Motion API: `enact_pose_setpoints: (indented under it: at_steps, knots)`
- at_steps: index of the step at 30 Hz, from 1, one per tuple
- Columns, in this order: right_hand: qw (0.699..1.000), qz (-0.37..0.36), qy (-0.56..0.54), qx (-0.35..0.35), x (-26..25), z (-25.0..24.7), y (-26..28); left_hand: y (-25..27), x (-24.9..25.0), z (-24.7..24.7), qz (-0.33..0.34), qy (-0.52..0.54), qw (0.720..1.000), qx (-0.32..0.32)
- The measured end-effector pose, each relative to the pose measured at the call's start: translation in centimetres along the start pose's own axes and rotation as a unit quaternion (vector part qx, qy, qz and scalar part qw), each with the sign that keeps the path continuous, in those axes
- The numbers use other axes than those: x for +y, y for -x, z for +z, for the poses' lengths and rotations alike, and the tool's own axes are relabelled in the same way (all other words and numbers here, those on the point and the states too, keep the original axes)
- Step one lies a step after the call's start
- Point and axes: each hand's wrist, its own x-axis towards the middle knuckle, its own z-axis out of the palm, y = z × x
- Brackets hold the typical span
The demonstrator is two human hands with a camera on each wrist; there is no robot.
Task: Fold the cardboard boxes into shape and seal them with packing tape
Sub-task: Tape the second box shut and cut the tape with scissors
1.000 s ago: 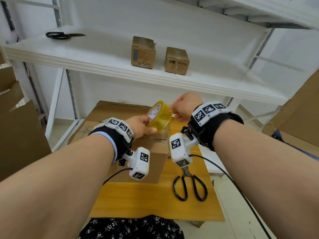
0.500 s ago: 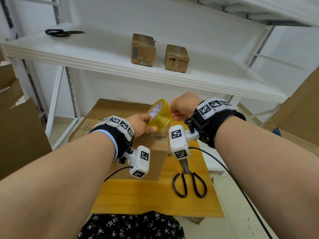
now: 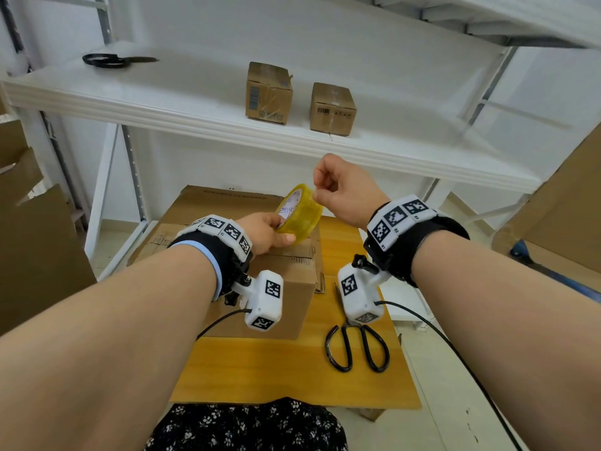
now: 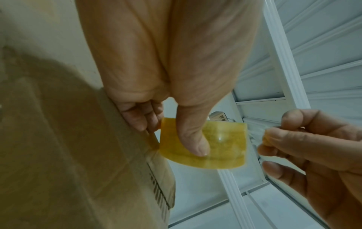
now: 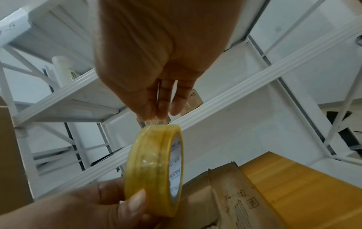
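**Tape end lifted, sealing not begun**

Our left hand [image 3: 265, 231] grips the yellow tape roll [image 3: 299, 211] above the folded cardboard box [image 3: 286, 271]; our right hand [image 3: 341, 190] pinches its free end — no strip laid yet. Two sealed boxes [image 3: 300, 94] sit shelved; scissors [image 3: 357, 348] wait nearby.

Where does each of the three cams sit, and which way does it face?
Head: on the head, facing forward and down; both forearms, left hand gripping the tape roll, right hand pinching its end, box, scissors.
Left wrist: under the left wrist, facing along the thumb; the right hand enters at the right.
Right wrist: under the right wrist, facing along its fingers down at the roll.
Shared: all three show the roll and both hands.
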Motion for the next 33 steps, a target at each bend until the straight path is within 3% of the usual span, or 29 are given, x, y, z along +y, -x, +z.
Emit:
enact_pose_setpoints:
  at_steps: [4, 11, 15, 20, 27, 33]
  knots:
    - [0.996, 0.055, 0.013, 0.069, 0.5, -0.4, 0.0, 0.1, 0.1, 0.0, 0.004, 0.029, 1.000, 0.001]
    - [0.984, 0.169, 0.011, -0.045, -0.3, -0.4, -0.5, 0.2, 0.0, 0.0, -0.001, 0.027, 1.000, 0.000]
    - [0.979, 0.188, -0.064, -0.055, -0.2, -0.2, -0.8, 0.2, 0.1, 0.0, 0.006, 0.028, 1.000, -0.001]
    - [0.981, 0.167, -0.074, -0.064, -0.3, -0.4, -0.8, 0.5, 0.3, 0.0, 0.001, 0.039, 0.999, -0.006]
    - [0.979, 0.148, -0.137, -0.003, 0.9, 0.1, -0.5, 1.5, 0.8, -0.1, -0.013, 0.085, 0.996, -0.024]
    - [0.960, 0.185, -0.207, 0.046, 1.4, 0.0, -0.6, 2.2, 1.4, 0.6, 0.034, 0.069, 0.997, 0.006]
